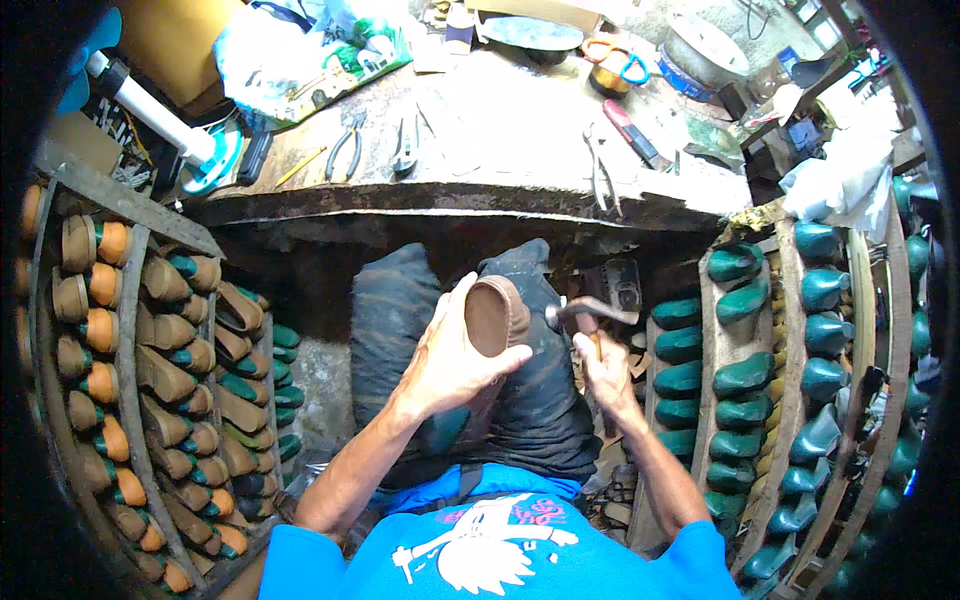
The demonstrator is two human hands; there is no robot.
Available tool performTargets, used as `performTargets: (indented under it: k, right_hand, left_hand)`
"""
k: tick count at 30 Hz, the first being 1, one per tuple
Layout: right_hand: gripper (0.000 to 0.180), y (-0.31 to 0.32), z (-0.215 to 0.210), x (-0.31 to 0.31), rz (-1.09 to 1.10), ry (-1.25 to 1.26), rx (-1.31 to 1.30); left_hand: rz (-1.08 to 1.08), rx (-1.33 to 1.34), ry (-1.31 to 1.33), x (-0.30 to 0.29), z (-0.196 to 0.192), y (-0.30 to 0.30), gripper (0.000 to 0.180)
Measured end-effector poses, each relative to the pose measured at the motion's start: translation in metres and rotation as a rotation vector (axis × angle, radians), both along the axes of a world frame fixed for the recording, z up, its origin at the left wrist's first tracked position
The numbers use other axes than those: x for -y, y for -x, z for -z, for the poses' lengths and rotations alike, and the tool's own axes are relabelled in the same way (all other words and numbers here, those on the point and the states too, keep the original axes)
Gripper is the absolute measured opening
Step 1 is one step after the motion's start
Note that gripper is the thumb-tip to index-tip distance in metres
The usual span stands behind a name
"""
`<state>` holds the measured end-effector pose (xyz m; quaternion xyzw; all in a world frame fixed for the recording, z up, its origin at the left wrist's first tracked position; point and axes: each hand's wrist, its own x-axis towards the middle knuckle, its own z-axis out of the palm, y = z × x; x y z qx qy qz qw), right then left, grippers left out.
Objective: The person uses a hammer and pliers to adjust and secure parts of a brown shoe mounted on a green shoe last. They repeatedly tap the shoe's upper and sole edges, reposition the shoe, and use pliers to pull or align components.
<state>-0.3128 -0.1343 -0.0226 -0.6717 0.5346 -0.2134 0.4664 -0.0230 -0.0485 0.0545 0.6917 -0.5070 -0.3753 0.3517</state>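
Over my lap, my left hand grips a brown shoe, thumb across its near end and fingers along its left side. The shoe's brown inside or opening faces up toward me. To its right, my right hand is wrapped round the handle of a hammer. The hammer's round face sits just right of the shoe, apart from it, and its curved end points right. Dark trousers cover my legs beneath the shoe. Part of something green shows below my left wrist.
Ahead stands a workbench with pliers, pincers, a red-handled knife, scissors and a plastic bag. A wooden rack of brown shoes flanks my left. Racks of green shoe lasts flank my right.
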Motion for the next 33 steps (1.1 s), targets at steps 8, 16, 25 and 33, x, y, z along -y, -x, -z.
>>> performTargets:
  k: [8,16,25,33]
  right_hand:
    - [0.031,0.032,0.016,-0.036,0.223,-0.095,0.077]
    - [0.032,0.045,-0.083,-0.026,0.064,0.168,0.129]
    - [0.025,0.0,-0.087,0.002,-0.21,0.449,-0.076]
    - [0.03,0.001,-0.099,0.045,-0.281,0.315,-0.303]
  left_hand:
    - [0.137,0.658,0.121,0.015,-0.031,0.015,0.094]
    - [0.027,0.591,0.26,0.016,0.022,0.042,0.071]
    - [0.073,0.674,0.197,0.009,0.018,0.049,0.074]
    - [0.301,0.736,0.127,0.041,-0.004,0.026,0.079]
